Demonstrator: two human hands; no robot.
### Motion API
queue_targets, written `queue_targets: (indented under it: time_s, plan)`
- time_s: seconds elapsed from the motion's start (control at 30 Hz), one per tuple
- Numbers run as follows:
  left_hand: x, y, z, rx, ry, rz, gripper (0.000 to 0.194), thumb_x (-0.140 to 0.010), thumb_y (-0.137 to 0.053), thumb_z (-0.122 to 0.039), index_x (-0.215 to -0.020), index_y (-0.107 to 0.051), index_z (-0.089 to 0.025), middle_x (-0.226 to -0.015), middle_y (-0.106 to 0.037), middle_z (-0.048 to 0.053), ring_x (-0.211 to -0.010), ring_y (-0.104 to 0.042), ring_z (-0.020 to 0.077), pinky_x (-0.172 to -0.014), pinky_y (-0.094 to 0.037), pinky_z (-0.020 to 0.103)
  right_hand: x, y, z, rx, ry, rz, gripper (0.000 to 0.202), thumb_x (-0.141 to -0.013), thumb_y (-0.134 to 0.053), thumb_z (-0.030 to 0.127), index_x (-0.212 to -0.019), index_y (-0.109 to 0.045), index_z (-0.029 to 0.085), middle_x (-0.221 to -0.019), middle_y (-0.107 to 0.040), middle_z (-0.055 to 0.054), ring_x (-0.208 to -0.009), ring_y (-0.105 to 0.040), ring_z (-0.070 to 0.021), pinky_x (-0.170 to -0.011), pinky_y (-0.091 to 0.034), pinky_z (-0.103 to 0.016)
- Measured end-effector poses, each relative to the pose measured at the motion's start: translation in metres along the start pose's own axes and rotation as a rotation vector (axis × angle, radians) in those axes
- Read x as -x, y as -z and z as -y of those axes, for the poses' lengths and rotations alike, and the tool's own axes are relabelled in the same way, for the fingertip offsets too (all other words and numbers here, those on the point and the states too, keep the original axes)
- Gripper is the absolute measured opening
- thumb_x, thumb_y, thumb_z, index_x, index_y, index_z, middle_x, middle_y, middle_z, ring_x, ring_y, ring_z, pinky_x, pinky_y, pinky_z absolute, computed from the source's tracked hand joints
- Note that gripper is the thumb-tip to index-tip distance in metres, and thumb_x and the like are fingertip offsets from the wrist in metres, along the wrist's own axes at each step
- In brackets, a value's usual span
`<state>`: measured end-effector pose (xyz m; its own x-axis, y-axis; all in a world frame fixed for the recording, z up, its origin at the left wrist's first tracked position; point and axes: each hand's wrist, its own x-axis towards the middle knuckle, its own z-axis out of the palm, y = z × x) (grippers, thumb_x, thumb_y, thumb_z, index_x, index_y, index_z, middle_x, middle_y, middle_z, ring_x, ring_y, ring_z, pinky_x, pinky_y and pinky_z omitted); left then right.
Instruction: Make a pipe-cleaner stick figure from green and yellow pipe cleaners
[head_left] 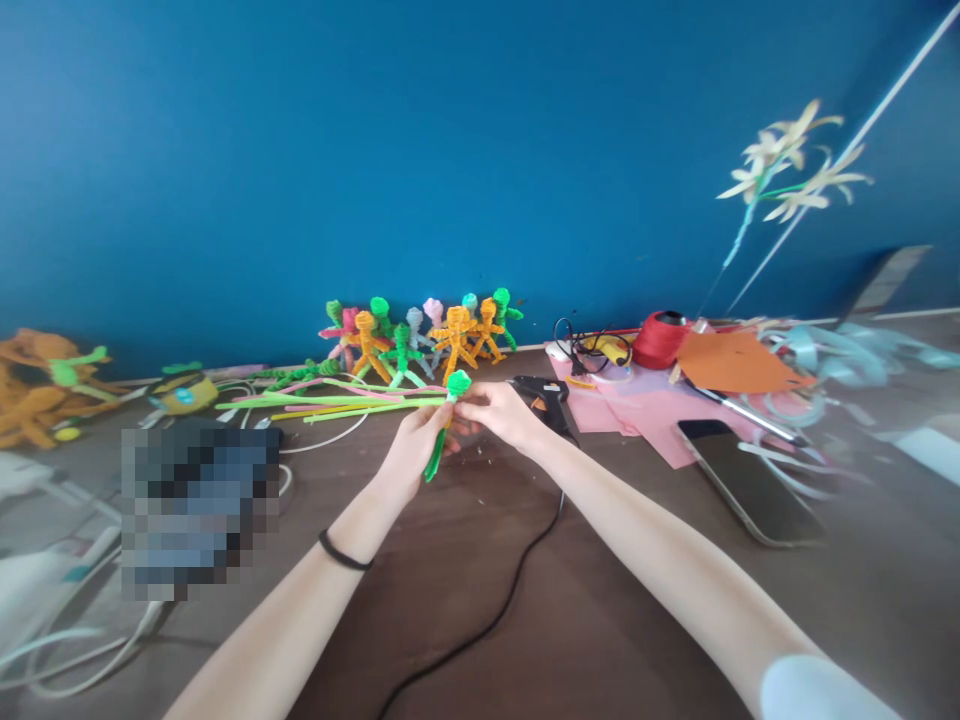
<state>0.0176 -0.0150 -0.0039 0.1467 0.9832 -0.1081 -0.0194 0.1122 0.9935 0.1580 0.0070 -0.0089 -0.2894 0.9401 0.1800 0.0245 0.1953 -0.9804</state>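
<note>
1. Two bare hands meet at one green fuzzy piece (458, 384); its rounded top shows above the left fingertips, its green lower end below them.
2. The left hand (411, 442) grips the piece.
3. The right hand (501, 412) has its fingers bent against it, below the top; whether they pinch, I cannot tell.
4. Loose fuzzy stems (337, 401) lie left of the left hand.
5. A glue gun (553, 400) lies just right of the right hand.

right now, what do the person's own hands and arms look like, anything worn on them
The left hand and right hand are ungloved. A thin black band circles the left wrist; a pale sleeve edge shows on the right arm.
</note>
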Motion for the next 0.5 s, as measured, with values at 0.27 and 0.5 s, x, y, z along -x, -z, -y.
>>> queue_targets:
  time_s: [0.27, 0.5]
  plan:
    - [-0.005, 0.005, 0.005, -0.196, -0.155, -0.097, 0.027, -0.073, -0.058, -0.041, -0.067, -0.052, -0.016, -0.055, -0.063, 0.002, -0.04, -0.054, 0.0129, -0.044, -0.04, 0.025, -0.001, -0.004, -0.009, -0.034, 0.007, 0.086, 0.019, -0.07, -0.062, 0.03, -0.077, -0.064, 0.012, -0.063, -0.058, 0.0, -0.053, -0.049, -0.0081, -0.051, -0.04, -0.021]
    - [-0.021, 0.019, 0.021, 0.179, -0.184, -0.226, 0.027, -0.062, -0.069, -0.037, -0.066, -0.056, -0.014, -0.058, -0.063, 0.002, -0.048, -0.055, 0.0096, -0.049, -0.042, 0.022, -0.002, -0.005, -0.01, 0.059, -0.124, -0.053, 0.024, -0.072, -0.056, 0.015, -0.094, -0.064, 0.012, -0.084, -0.065, -0.006, -0.055, -0.055, -0.0083, -0.058, -0.047, -0.024]
